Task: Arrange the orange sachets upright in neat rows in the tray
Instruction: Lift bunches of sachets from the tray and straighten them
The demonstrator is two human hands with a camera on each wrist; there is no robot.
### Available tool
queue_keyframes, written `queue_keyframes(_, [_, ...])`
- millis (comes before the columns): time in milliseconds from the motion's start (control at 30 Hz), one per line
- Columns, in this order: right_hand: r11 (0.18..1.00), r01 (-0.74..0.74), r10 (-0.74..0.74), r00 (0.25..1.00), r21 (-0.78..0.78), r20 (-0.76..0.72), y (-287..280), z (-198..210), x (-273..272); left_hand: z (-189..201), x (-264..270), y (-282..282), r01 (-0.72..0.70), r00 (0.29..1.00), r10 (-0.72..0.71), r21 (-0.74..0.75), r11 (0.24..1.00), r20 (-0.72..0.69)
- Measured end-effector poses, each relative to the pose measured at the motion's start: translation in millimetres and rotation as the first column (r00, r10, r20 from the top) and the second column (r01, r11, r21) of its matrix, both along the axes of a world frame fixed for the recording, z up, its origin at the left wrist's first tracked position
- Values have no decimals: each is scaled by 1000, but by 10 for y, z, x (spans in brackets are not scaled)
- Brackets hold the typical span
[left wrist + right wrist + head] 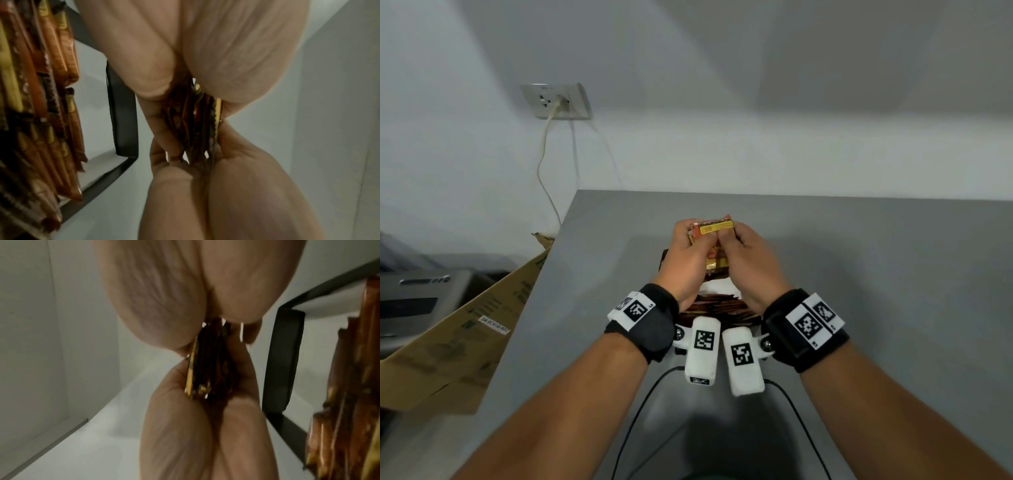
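Pinching one bundle of orange sachets (711,229) between them, the left hand (688,260) and right hand (748,263) hold it upright above the black tray (123,113), directly over its free far end.

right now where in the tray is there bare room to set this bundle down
Bare white floor shows at the tray's far end, between its black rim and the standing sachets. The near end is packed. Both hands, left and right, grip the bundle.
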State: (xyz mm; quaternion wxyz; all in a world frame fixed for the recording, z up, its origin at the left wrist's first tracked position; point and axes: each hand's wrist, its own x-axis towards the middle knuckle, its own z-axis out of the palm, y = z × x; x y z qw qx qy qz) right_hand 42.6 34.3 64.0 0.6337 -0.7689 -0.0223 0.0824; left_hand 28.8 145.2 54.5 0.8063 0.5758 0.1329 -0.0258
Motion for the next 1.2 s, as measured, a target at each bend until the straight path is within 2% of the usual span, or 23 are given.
queue_keyframes(100, [981,-172,181,978,95,-99,-211,3,6,17,-39,38,46,999,-46,3,999,-12])
queue_keyframes(233, [952,-299,294,952,-61,-82,-379,39,-19,29,-93,52,129,991,-130,-21,991,-14])
queue_keyframes(333, [942,-323,317,945,-88,-74,-375,64,-73,63,-123,21,139,990,-141,-85,987,-22])
queue_keyframes(400, [953,-300,302,948,36,-100,-403,77,-91,60,-139,77,90,995,-94,-139,986,-22])
queue_keyframes(467, [932,-245,295,941,268,-165,-402,97,-117,46,-168,125,58,997,-67,-243,968,-28])
queue_keyframes(533, [887,-215,316,928,410,-198,-351,114,-165,57,-234,87,160,985,-175,-365,917,-8])
queue_keyframes(567, [891,-227,319,929,393,-187,-329,113,-184,60,-268,53,185,979,-203,-409,893,1])
queue_keyframes(600, [915,-255,315,936,312,-158,-314,125,-198,48,-285,20,182,980,-200,-454,872,9])
queue_keyframes(667, [940,-341,341,938,12,-58,-312,149,-197,12,-303,-10,175,983,-173,-523,834,52])
queue_keyframes(700, [921,-363,366,930,-144,-2,-320,144,-188,3,-307,-10,168,985,-157,-540,825,66])
queue_keyframes(767, [847,-300,383,917,-439,112,-360,112,-162,5,-304,10,153,988,-140,-538,829,65])
queue_keyframes(800, [822,-249,377,912,-513,160,-380,110,-156,3,-298,24,145,989,-141,-529,836,48])
queue_keyframes(833, [829,-237,376,907,-507,191,-398,132,-163,-3,-291,36,133,989,-143,-514,848,20])
queue_keyframes(900, [854,-321,430,878,-410,207,-436,206,-170,5,-304,38,126,986,-162,-484,866,-32])
queue_keyframes(933, [814,-365,495,843,-452,210,-444,270,-178,4,-308,33,129,984,-172,-472,872,-50])
queue_keyframes(1033, [599,-373,653,740,-708,162,-410,376,-161,41,-343,7,163,976,-210,-479,863,-48])
queue_keyframes(1067, [571,-368,661,736,-734,145,-394,393,-155,64,-360,1,191,972,-235,-505,842,-25])
queue_keyframes(1200, [553,-345,701,684,-758,200,-354,379,-138,96,-411,26,240,964,-260,-569,786,47])
